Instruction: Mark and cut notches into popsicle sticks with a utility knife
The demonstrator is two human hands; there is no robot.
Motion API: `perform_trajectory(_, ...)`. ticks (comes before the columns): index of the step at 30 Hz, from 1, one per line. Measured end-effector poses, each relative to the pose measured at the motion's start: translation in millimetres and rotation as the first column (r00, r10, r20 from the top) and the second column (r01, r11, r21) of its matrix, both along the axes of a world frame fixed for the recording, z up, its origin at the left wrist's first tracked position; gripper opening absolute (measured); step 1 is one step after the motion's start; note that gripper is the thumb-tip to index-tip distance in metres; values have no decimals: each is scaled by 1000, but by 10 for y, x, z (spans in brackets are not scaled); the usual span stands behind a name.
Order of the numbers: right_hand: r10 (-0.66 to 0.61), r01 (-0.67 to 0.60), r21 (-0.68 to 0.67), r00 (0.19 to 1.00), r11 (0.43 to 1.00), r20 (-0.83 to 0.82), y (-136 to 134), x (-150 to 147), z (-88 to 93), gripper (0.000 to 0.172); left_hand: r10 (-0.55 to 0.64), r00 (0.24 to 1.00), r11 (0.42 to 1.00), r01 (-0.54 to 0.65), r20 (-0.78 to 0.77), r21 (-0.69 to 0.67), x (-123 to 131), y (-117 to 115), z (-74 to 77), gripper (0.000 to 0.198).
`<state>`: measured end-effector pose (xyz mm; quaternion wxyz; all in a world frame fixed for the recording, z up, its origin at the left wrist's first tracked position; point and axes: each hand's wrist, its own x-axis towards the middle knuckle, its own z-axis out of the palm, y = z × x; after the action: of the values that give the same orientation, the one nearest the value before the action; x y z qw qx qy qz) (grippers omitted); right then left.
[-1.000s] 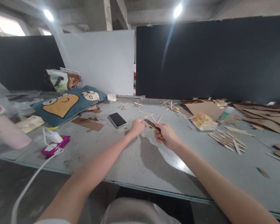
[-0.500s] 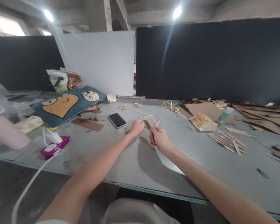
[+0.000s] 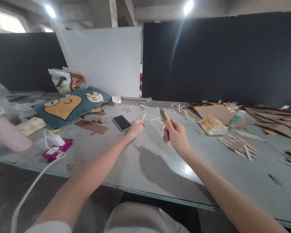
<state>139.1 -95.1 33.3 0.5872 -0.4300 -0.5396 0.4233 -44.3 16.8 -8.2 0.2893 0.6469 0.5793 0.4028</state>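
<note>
My right hand [image 3: 176, 135] is closed around a yellow and black utility knife [image 3: 165, 117], raised over the table with its tip pointing up and away. My left hand [image 3: 135, 128] pinches a short wooden stick [image 3: 144, 116] that sticks up past the fingers. The hands are apart, and the knife does not touch the stick. Close to the left hand lies a phone [image 3: 121, 123], dark screen up. Beyond the hands are loose wooden stick pieces [image 3: 155, 118] and star-shaped stick bundles [image 3: 144, 105]. A pink and white stick is partly hidden behind my right hand.
A wooden stick pile [image 3: 240, 147], a yellow packet [image 3: 212, 125], a glue bottle [image 3: 236, 118] and cardboard sheets [image 3: 274, 119] are on the right. Leftward lie a cartoon pillow [image 3: 72, 105], a purple power strip [image 3: 58, 150] with a white cable, and a pink cup [image 3: 11, 132].
My hands have moved apart, the left one to the left and toward the phone, the right one with the knife to the right and up. The stick in my left hand now shows clearly.
</note>
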Motion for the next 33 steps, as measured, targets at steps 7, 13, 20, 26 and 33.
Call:
perform_trajectory(7,-269,220,186,914,958,304,378,274,-195,37,-371,929,923,370,12,-109,209,-260,36,6)
perform_trajectory(13,-232,181,153,860,971,455,495,316,-331,46,-480,877,874,480,23,-75,197,-348,87,14)
perform_trajectory(20,-272,211,185,865,960,422,506,309,-370,47,-518,853,854,520,65,-13,140,-309,97,18)
perform_trajectory(26,-189,155,118,906,981,378,487,287,-405,39,-515,843,857,510,154,71,146,-283,60,28)
perform_trajectory(33,-141,119,97,953,988,268,394,152,-421,35,-427,790,900,323,440,294,303,-281,-4,47)
